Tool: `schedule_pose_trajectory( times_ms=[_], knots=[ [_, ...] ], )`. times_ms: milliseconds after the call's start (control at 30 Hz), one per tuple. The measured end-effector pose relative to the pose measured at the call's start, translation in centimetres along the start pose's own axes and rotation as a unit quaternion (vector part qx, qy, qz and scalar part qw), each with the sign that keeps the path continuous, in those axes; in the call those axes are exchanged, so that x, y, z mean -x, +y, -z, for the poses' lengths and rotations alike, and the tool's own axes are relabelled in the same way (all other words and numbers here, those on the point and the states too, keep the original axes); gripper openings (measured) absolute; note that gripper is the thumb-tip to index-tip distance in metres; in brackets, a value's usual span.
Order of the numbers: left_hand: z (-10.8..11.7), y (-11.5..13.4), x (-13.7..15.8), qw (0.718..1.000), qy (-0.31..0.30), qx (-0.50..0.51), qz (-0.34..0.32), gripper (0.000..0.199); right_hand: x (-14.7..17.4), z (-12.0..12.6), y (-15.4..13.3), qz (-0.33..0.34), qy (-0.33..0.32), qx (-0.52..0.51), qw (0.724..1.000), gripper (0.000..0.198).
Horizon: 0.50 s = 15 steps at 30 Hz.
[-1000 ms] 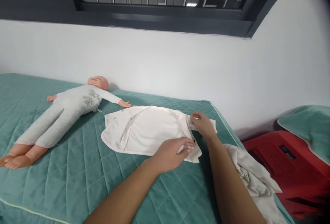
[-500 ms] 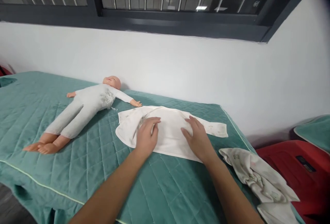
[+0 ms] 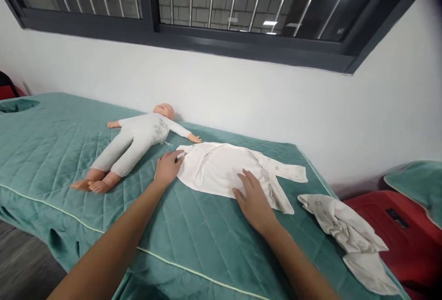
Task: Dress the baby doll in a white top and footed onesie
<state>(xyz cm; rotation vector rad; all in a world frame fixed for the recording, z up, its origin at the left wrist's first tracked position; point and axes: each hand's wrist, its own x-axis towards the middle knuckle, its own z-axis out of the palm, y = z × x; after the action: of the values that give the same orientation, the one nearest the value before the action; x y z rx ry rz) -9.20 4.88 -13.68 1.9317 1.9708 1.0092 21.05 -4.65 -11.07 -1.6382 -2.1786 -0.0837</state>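
Note:
A white baby shirt [image 3: 221, 166] lies spread on the green quilted cover, its printed right sleeve stretched out toward the right and its lower right panel folded. At the shirt's left end, my left hand [image 3: 168, 167] is closed on the edge by the sleeve, thumb and fingers brought together around the cloth. My right hand [image 3: 253, 201] hovers at or just over the shirt's lower front, fingers apart and holding nothing; whether the fingertips touch the cloth I cannot tell. A baby doll [image 3: 138, 134] in a white suit lies on its back to the left, one arm reaching toward the shirt.
Another crumpled white printed garment [image 3: 348, 231] rests at the cover's right edge. Beyond it stands a red chair-like object [image 3: 376, 212] with green cloth [image 3: 417, 185] over it. The green quilted cover [image 3: 207, 240] runs up to a white wall [image 3: 276, 102] below a barred window.
My left hand has moved left to the shirt's end and closed there. The shirt's left side now lies flatter. My right hand has shifted slightly toward me. The view has turned left.

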Motion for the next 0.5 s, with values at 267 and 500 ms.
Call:
schedule_pose_trajectory(
  times_ms=[267,500],
  knots=[
    [-0.7,-1.7,-2.6,0.998,0.035,0.048,0.011,0.040,-9.3,-3.1,-3.0,-0.024,-0.132,0.016,0.991,0.059],
    [-0.9,-2.0,-3.5,0.993,0.096,0.046,0.040,0.040,-7.4,-3.7,-1.9,0.002,-0.136,0.067,0.988,0.058]
  ],
)
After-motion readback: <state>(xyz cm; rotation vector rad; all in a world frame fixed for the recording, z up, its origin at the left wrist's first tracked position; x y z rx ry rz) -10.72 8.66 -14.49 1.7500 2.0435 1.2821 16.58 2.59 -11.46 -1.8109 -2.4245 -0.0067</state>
